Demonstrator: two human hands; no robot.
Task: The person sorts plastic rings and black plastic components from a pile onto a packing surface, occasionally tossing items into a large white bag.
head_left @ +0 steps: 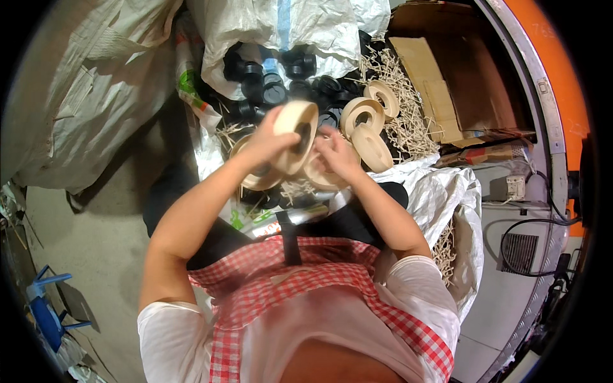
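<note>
A large white sack (96, 96) fills the upper left. The left hand (269, 142) grips a cream ring (294, 119), tilted above more cream rings (364, 147) and black plastic parts (253, 87). Just beside it, the right hand (340, 155) is half curled; whether it holds anything, I cannot tell. Farther right lie pale sticks (408, 110), then an open cardboard box (423, 83).

Smooth, matt ring (294, 121), apparently plastic; woven cloth apron (255, 293).
</note>
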